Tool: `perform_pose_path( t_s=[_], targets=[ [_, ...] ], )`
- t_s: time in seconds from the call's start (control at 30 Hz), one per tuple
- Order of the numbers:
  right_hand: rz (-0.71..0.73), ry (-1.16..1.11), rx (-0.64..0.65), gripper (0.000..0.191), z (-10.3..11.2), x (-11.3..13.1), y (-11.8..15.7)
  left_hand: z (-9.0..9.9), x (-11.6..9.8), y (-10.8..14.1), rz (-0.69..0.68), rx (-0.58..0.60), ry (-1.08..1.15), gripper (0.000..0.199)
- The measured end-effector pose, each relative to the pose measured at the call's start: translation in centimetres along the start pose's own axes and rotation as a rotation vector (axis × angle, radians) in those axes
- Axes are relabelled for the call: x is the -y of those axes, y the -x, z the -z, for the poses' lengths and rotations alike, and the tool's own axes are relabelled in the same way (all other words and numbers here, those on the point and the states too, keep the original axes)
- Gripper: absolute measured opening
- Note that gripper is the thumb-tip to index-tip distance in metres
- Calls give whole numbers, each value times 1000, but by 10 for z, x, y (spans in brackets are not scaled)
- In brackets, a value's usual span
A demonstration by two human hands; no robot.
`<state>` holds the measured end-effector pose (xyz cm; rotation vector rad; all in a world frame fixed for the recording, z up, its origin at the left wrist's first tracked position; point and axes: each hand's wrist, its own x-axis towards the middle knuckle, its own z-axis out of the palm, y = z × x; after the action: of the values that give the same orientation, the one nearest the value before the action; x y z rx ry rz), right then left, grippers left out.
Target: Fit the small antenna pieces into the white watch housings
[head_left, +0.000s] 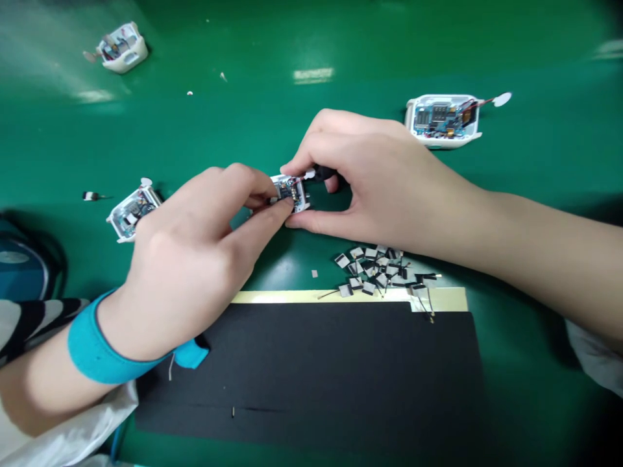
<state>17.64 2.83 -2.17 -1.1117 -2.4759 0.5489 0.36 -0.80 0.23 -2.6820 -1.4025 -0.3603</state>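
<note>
Two hands grip together: my left hand (pixel 195 259) and right hand (pixel 374 175) close narrowly on a white circuit-board casing (pixel 291 192), with a black-handled tool (pixel 324 172) at its far side. Below my grip lie wire-tailed black patches (pixel 372 269) above a black mat (pixel 302 370). An open casing (pixel 134 211) sits just left, another open casing (pixel 442 120) beyond right.

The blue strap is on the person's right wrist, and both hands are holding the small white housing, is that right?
No, the blue strap is on the left wrist, not the right, as the head view shows. The left hand and right hand do hold the small white housing.
</note>
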Motion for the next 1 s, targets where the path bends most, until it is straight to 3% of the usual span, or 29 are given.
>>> perform_pose_path(
  t_s=[0.17, 0.57, 0.9, 1.0],
  targets=[
    [0, -14, 5, 27, 0, 0, 1, 1, -2, -1, -23, -33, -27, 22],
    [12, 26, -13, 31, -1, 0, 0, 1, 0, 1, -75, 27, -51, 19],
    [13, 22, -11, 30, 0, 0, 0, 5, -5, -4, 157, 45, 80, 20],
    [14, 19, -15, 30, 0, 0, 0, 4, -5, -4, 153, 39, 106, 19]
  ],
)
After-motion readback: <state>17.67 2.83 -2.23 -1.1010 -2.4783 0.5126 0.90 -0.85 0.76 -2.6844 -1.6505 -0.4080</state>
